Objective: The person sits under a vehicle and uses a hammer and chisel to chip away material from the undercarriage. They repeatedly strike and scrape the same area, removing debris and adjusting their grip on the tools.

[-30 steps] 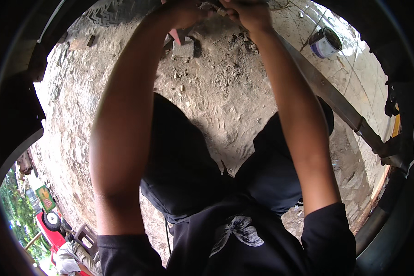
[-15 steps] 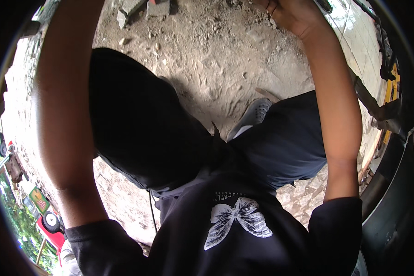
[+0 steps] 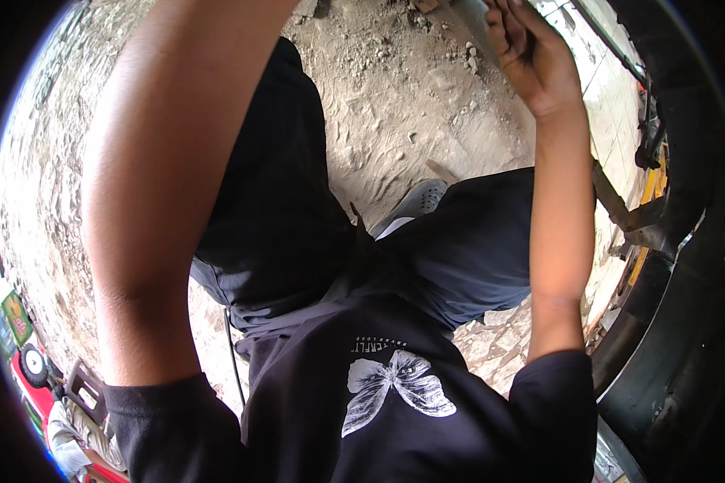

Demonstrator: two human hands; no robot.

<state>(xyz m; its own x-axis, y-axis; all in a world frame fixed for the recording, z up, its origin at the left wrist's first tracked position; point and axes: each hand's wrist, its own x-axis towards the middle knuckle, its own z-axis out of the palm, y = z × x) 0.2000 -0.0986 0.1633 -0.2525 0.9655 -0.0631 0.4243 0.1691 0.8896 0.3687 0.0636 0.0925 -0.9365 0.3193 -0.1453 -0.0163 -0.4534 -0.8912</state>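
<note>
Some loose rubble (image 3: 472,60) seems nearest to the hands, doesn't it?

Yes, it lies near the top of the view on the bare ground (image 3: 387,121), just left of the right hand (image 3: 536,64).

How does that hand stand?

Its palm partly shows, the fingers are bent and close together, and they reach the upper edge. I cannot tell whether they grip anything.

And the left hand?

It is out of view. The left forearm (image 3: 169,161) runs off past the upper edge, so whether that hand is wide, narrow or full I cannot tell.

What is farther out?

A metal bar (image 3: 612,197) shows right of the right forearm (image 3: 562,201), with a yellow strip (image 3: 655,173) beyond. A grey shoe (image 3: 423,196) with holes shows between the legs of the black trousers (image 3: 459,249).

And closer to the camera?

A black shirt (image 3: 298,394) with a white butterfly print (image 3: 415,386).

Anyone else?

At the lower left, a second person (image 3: 72,427) in pale clothes, near something red (image 3: 36,396) with a wheel (image 3: 34,364)
</note>
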